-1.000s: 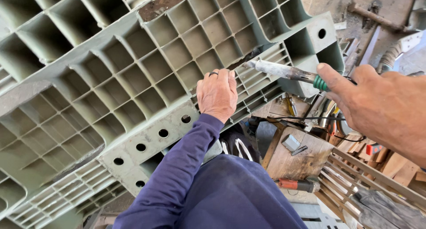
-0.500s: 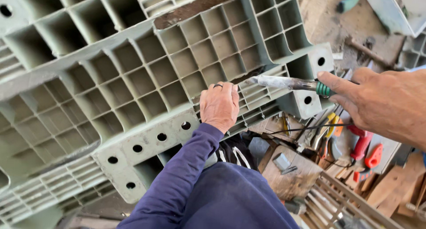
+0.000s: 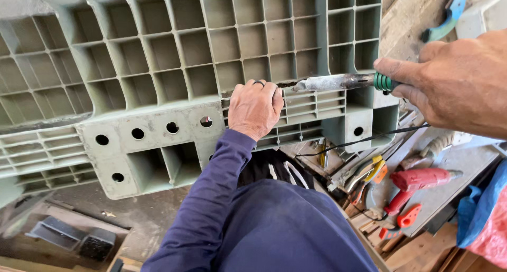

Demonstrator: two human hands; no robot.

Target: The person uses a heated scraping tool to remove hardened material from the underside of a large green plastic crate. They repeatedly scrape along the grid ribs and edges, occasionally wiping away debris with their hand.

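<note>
Grey-green plastic pallet (image 3: 158, 66), a moulded grid of square cells with round holes along its lower edge, fills the upper left of the head view, dusty and scuffed. The left hand (image 3: 255, 108) lies flat with fingers spread on its ribbed lower edge. The right hand (image 3: 454, 79) grips a metal soldering iron with a green handle (image 3: 343, 82), tip against the ribs. Below the pallet's right corner lie red-handled tools (image 3: 417, 179) among wood scraps.
</note>
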